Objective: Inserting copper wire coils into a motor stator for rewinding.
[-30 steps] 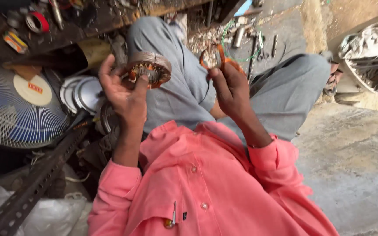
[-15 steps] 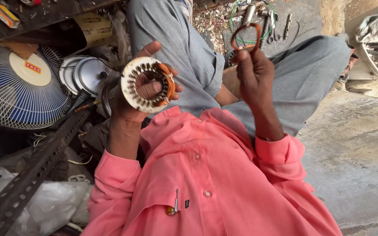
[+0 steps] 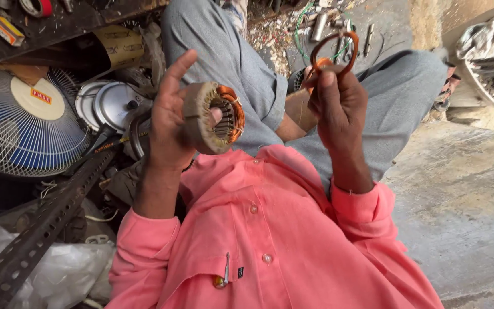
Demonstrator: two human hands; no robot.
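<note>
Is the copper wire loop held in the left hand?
No, the copper wire loop is held up by the right hand, while the left hand holds the round motor core.

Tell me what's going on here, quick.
A person in a pink shirt sits on the ground with both hands raised. The left hand grips a round motor stator with copper windings, index finger pointing up. The right hand pinches a loose loop of copper wire and holds it up, apart from the stator. A blue and white fan guard and metal covers lie to the left.
</note>
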